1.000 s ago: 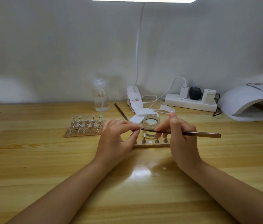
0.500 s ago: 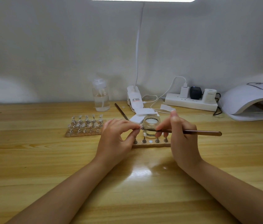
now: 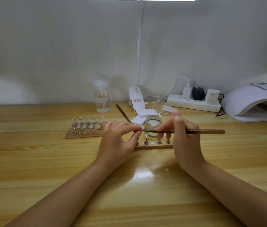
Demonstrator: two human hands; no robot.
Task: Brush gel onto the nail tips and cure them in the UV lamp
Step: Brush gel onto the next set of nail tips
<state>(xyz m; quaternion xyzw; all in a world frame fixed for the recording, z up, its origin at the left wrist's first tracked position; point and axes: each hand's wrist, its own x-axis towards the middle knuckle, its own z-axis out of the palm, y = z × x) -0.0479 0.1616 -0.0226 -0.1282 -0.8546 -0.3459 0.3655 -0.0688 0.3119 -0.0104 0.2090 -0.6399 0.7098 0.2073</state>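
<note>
My left hand [image 3: 118, 141] pinches a small clear nail tip [image 3: 142, 128] on its stand between thumb and fingertips, held above the near wooden holder strip [image 3: 154, 145]. My right hand [image 3: 185, 143] grips a long brown brush [image 3: 200, 131] lying level, its tip touching the nail tip. A small glass jar [image 3: 153, 126] of clear gel stands just behind the brush. A second wooden holder [image 3: 86, 126] at the left carries several nail tips on metal stands. The white UV lamp [image 3: 254, 102] sits at the far right, its opening facing me.
A clear pump bottle [image 3: 102, 97], a white clip lamp base [image 3: 136, 100] with cable, white pads [image 3: 143, 116], a second brush [image 3: 123, 115] and a power strip [image 3: 193, 104] with plugs line the back of the wooden table [image 3: 47, 161].
Both hands stay in place; the brush has shifted only slightly along the nail tip.
</note>
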